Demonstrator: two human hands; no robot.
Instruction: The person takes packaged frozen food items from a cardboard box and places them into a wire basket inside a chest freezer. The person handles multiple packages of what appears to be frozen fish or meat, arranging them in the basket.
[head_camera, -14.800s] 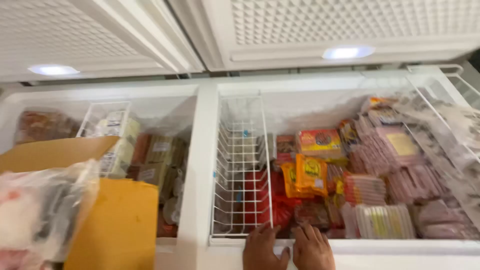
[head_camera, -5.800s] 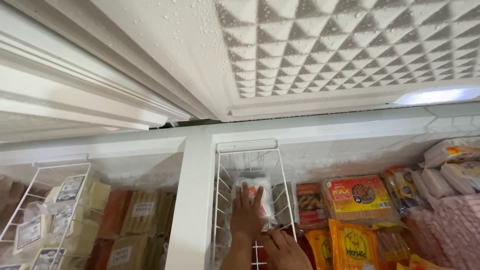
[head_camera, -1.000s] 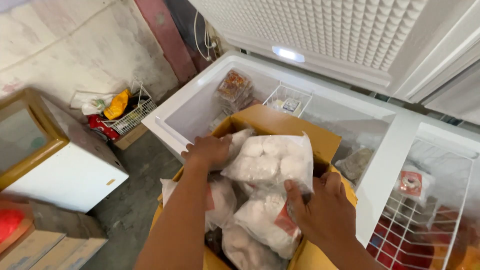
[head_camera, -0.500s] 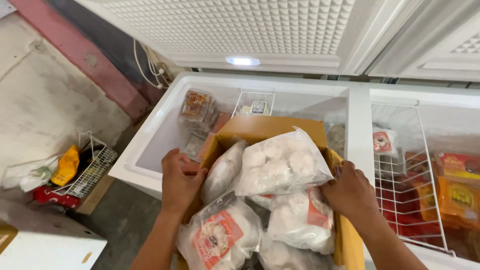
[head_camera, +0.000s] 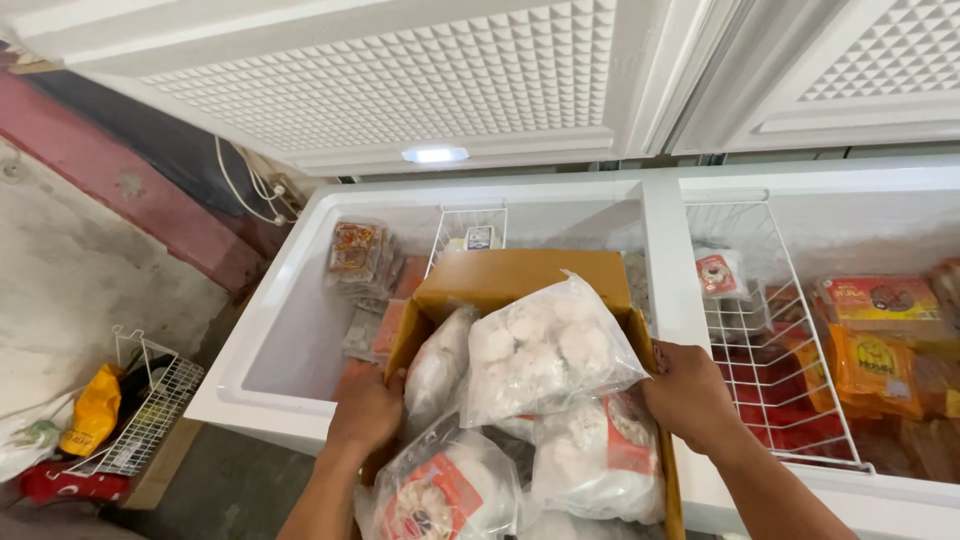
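Gripping the cardboard box (head_camera: 520, 285) by both sides now, left hand (head_camera: 365, 410) and right hand (head_camera: 690, 395) are sitting further apart than half a second ago, probably steadying it on the freezer rim (head_camera: 300, 270), clear bag of white frozen pieces (head_camera: 545, 350) lying on top.

Two white chest freezers (head_camera: 300, 330) stand side by side, their waffle-textured lids (head_camera: 400, 80) raised and a small lid light (head_camera: 433, 155) glowing. Left, a grey concrete floor (head_camera: 60, 290) meets a red-painted wall base (head_camera: 130, 200); a wire basket (head_camera: 140, 420) sits below.
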